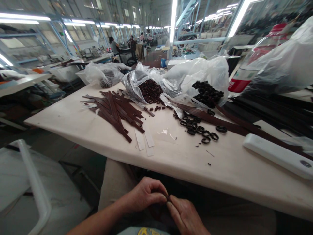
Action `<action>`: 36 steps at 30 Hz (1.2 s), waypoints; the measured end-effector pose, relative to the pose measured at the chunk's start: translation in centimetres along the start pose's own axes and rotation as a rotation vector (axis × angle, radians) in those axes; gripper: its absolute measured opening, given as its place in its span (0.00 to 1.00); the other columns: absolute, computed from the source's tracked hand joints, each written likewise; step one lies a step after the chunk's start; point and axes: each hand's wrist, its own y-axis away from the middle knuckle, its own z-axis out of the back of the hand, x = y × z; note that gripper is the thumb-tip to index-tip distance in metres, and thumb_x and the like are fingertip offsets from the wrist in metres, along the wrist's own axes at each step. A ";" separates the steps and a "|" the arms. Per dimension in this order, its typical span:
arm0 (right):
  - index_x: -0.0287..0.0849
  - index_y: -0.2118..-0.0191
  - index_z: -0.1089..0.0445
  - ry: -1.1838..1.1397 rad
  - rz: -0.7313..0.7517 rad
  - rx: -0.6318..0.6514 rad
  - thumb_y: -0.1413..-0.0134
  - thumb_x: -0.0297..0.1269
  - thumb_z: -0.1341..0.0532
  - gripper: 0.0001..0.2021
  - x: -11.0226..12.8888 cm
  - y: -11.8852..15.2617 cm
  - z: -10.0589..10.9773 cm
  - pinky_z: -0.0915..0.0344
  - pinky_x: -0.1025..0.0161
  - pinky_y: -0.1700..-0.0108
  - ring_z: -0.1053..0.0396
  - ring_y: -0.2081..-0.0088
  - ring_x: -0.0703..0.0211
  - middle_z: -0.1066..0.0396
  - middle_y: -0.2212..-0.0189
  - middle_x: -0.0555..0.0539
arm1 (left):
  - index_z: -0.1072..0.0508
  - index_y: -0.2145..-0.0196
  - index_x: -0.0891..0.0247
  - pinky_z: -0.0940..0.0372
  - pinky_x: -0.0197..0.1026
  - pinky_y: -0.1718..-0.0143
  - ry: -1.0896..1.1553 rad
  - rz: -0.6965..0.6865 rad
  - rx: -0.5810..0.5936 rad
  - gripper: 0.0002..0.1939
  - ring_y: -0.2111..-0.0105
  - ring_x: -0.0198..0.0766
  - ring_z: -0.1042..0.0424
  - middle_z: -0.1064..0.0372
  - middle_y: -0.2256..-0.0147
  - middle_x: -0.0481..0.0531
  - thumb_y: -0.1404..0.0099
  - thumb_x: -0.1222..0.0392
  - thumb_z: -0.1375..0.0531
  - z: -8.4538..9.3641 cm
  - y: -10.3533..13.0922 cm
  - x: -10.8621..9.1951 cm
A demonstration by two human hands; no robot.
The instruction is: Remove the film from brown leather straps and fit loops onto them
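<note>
Below the table's front edge, over the lap, my left hand (144, 195) and my right hand (183, 212) meet fingertip to fingertip. Both pinch a small dark brown piece (167, 197), mostly hidden by the fingers. On the pale table (158, 160) lies a pile of dark brown strips (114, 111), with white strips (146, 137) at its near side. Black rings (200, 129) are scattered right of the middle. Small dark brown pieces (150, 91) fill an open clear bag behind them, and more black rings (207, 93) fill another bag.
A long white device (278, 155) lies at the right, near a bottle with a red cap (259, 58). Long brown strips (232, 125) run across the right side. A tied plastic bag (104, 73) stands at the back left. People (113, 45) are far off.
</note>
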 end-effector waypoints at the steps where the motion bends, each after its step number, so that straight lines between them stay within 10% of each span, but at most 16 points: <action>1: 0.44 0.68 0.35 0.010 -0.005 -0.006 0.30 0.45 0.58 0.21 0.0 0.0 0.0 0.43 0.66 0.67 0.30 0.71 0.60 0.28 0.71 0.48 | 0.19 0.68 0.68 0.35 0.34 0.71 -0.021 -0.007 -0.001 0.07 0.74 0.34 0.30 0.26 0.75 0.50 0.46 0.64 0.35 0.0 -0.1 0.0; 36: 0.43 0.65 0.31 -0.107 -0.041 -0.030 0.30 0.45 0.55 0.20 0.9 0.1 1.1 0.39 0.65 0.64 0.29 0.68 0.58 0.27 0.69 0.47 | 0.19 0.67 0.67 0.36 0.34 0.70 -0.093 -0.025 -0.021 0.08 0.73 0.34 0.30 0.24 0.73 0.50 0.44 0.62 0.35 -0.3 -0.2 -0.3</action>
